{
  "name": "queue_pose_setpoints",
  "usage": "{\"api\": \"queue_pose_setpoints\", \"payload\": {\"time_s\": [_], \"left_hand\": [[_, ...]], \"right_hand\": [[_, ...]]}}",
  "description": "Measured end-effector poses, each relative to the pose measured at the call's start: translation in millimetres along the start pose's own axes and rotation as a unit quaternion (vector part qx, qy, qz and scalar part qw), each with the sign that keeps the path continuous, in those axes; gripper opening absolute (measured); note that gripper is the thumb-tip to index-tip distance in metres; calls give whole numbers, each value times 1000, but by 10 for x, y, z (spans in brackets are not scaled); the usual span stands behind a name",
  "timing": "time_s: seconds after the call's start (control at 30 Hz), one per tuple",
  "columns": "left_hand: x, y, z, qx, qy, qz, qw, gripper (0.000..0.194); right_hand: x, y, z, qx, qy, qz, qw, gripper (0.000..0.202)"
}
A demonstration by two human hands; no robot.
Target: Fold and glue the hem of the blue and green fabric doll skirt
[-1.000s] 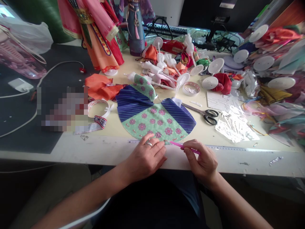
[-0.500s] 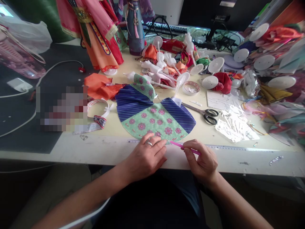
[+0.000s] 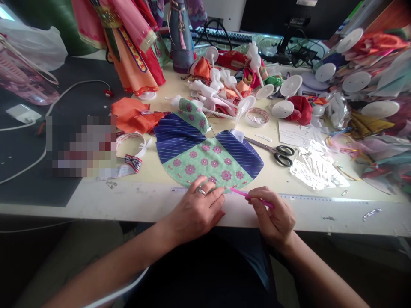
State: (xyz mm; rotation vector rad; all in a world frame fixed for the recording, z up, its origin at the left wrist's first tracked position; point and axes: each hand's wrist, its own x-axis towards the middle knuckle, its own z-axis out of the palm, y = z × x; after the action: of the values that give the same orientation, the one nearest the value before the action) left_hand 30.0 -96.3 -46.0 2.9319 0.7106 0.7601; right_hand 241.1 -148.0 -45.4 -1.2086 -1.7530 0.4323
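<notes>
The patchwork cloth of green flowered and blue striped pieces lies mid-tabletop; at its 6 o'clock edge the left hand rests palm down, fingers close together, on the cloth; at 4 o'clock the right hand pinches a pink pen, tip by that edge, contact unclear; a ruler runs past the hands; scissors lie at 3 o'clock, orange fabric at 10.

Left hand: lying palm down, fingers stretching close together. Right hand: pinching between thumb and forefinger, other fingers curling. Left forearm, right forearm: bare, angling inward.
</notes>
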Motion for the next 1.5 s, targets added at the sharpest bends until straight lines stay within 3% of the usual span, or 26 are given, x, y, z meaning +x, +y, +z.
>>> {"api": "queue_pose_setpoints", "payload": {"time_s": [0.37,0.7,1.5], "left_hand": [[-40,-23,-7,4,37,-2,999,21],[-15,-29,-12,-21,-15,-9,1000,27],[-49,-34,34,-14,33,9,999,23]], "right_hand": [[-15,13,21,20,37,-8,999,25],[10,8,31,13,35,-15,999,23],[43,-18,36,-38,29,-17,999,14]]}}
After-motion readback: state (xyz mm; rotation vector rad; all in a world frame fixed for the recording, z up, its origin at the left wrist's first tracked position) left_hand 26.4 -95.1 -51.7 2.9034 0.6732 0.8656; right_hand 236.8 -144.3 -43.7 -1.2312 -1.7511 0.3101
